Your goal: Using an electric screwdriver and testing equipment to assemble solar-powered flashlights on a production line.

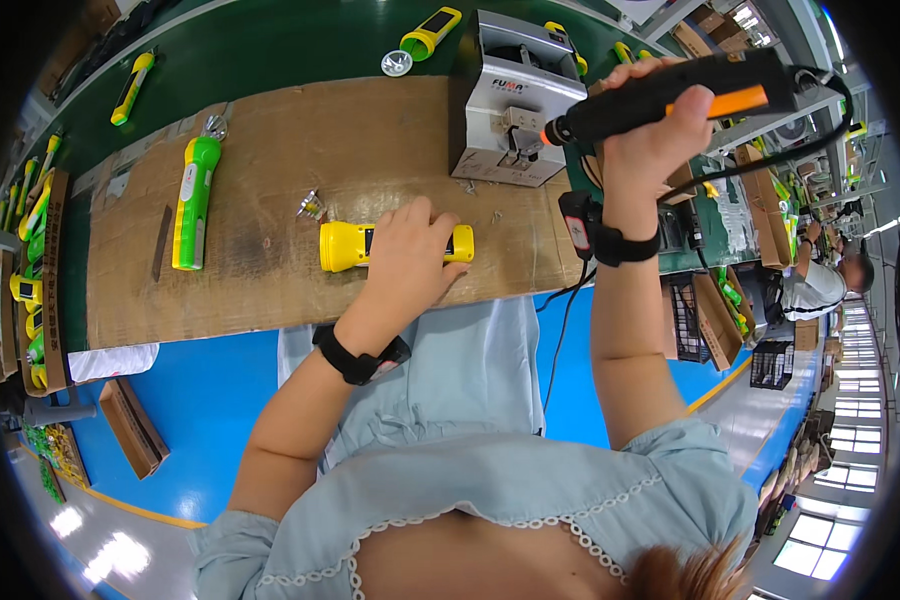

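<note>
Left hand [410, 255] presses flat, fingers spread, on the yellow flashlight [355, 246] lying on the desk [270, 290], while right hand [650, 130] clenches a black-and-orange electric screwdriver [670, 100] by the grey screw feeder [510, 100].

Mostly shiny plastic on a beat-up board

The yellow flashlight [390, 247] under the left hand [410, 262] is smooth glossy plastic, same for the green flashlight [193, 200]. The desk [290, 150] top looks like worn brown fibreboard or cardboard, matt, scuffed and stained dark in spots. The electric screwdriver [670, 95] in the right hand [655, 130] is matt black plastic with an orange strip. The screw feeder box [510, 95] looks like brushed grey metal, dull sheen.
</note>
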{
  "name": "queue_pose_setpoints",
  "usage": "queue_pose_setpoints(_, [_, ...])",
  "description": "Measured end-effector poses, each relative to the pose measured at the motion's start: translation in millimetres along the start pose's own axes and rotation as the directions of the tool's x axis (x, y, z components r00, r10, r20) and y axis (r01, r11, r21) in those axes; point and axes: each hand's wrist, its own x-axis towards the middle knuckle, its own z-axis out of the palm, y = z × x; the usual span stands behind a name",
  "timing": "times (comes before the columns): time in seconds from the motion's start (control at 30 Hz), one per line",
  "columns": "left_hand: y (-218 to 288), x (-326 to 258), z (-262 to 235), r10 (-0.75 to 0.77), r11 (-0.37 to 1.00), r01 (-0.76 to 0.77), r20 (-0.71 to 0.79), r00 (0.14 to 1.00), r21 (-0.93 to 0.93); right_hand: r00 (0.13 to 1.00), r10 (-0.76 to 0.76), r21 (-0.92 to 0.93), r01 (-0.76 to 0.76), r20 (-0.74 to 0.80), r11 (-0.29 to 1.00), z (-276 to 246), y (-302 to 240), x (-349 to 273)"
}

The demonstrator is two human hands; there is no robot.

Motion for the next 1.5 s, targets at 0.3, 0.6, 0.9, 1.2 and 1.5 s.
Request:
queue_pose_setpoints(0.3, [0, 0, 2, -0.033, 0.999, 0.031, -0.045, 0.998, -0.037, 0.976, 0.208, -0.222, -0.188, 0.070, 0.957, -3, 26, 9])
queue_pose_setpoints(0.6, [-2, -3, 4, -0.004, 0.997, -0.003, -0.098, 0.995, -0.074, 0.918, 0.393, -0.027, -0.392, 0.056, 0.920, 23, -8, -48])
queue_pose_setpoints(0.9, [-3, -1, 6, -0.004, 0.997, -0.003, -0.093, 0.996, -0.081, 0.893, 0.400, -0.164, -0.372, 0.207, 0.914, 26, -4, -70])
queue_pose_setpoints(1.2, [-2, 2, 2, -0.034, 0.996, 0.029, -0.060, 0.998, -0.089, 0.874, 0.448, -0.194, -0.414, 0.190, 0.889, 25, 9, -85])
queue_pose_setpoints(1.5, [-5, 9, 0, -0.044, 0.998, 0.044, -0.005, 0.999, -0.054, 0.852, 0.474, -0.139, -0.453, 0.223, 0.881, 17, 14, -83])
